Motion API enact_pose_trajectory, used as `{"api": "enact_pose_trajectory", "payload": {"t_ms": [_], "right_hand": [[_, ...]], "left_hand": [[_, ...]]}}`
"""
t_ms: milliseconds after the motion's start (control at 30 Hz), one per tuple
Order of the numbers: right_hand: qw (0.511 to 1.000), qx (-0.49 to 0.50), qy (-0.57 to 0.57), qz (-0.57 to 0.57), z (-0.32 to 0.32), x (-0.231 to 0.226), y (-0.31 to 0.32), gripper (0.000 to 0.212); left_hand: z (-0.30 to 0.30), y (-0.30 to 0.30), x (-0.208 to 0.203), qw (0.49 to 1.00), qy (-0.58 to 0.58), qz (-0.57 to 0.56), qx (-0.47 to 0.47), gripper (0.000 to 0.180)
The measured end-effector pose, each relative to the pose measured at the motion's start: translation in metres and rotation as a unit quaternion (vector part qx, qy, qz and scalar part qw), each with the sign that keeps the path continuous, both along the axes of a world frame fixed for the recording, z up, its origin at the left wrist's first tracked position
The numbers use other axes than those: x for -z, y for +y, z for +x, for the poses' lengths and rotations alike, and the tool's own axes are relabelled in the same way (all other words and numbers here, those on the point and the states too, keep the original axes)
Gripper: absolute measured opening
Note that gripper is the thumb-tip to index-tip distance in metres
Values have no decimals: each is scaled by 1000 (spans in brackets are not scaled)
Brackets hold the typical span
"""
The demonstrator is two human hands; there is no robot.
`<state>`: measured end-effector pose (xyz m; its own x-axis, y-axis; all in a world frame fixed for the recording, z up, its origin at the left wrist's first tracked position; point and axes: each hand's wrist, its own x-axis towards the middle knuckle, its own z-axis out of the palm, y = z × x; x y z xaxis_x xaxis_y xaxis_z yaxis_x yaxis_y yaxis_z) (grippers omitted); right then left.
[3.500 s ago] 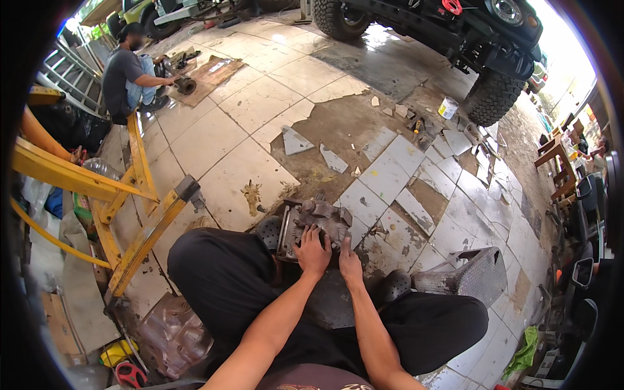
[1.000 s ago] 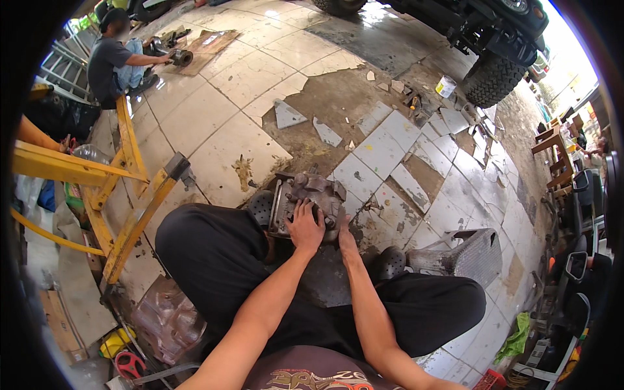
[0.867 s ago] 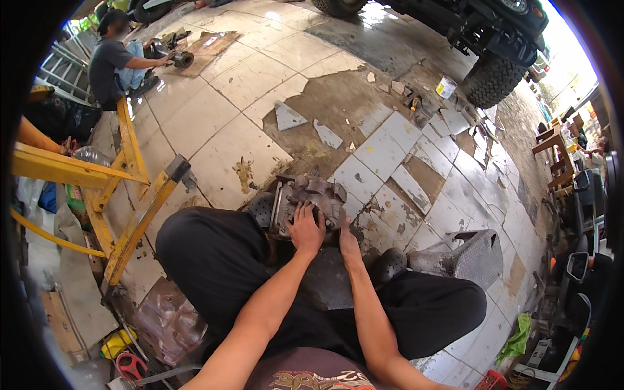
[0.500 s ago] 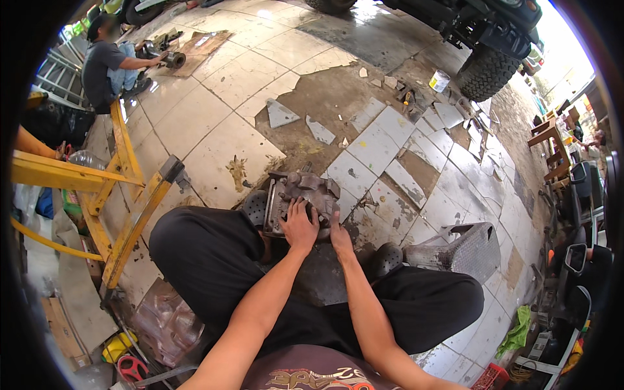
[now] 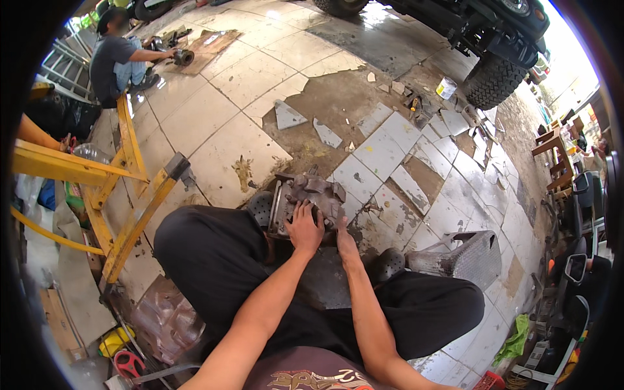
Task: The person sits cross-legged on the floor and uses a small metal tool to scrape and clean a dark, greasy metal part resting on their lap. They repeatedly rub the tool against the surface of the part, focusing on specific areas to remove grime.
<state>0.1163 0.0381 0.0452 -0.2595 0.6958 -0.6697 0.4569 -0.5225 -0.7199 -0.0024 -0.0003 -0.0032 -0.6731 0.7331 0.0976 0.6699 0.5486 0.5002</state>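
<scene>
A greasy grey metal housing (image 5: pixel 305 195) lies on the cracked tile floor between my black-trousered legs. My left hand (image 5: pixel 304 227) rests flat on its near top face, fingers spread over the metal. My right hand (image 5: pixel 344 239) is just to the right and lower, pressed against the housing's near edge, its fingers partly hidden. A dark round metal piece (image 5: pixel 325 283) lies under my forearms, closer to my body.
A yellow steel frame (image 5: pixel 123 188) stands to my left. A grey perforated metal part (image 5: pixel 465 257) lies by my right knee. Another person (image 5: pixel 120 58) crouches at the far left. A dark vehicle's tyre (image 5: pixel 497 81) is far right, and broken tiles (image 5: pixel 325 133) lie ahead.
My view has drifted slightly; both hands stay on the metal housing, with the left hand shifted a little across its top.
</scene>
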Motion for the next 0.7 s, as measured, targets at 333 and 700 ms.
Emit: {"api": "enact_pose_trajectory", "payload": {"t_ms": [333, 700], "right_hand": [[998, -1, -51, 42, -1, 26, 5, 117], [998, 32, -43, 17, -3, 38, 10, 119]], "left_hand": [[-2, 1, -2, 1000, -23, 1, -7, 38], [-2, 0, -6, 1000, -23, -2, -2, 38]]}}
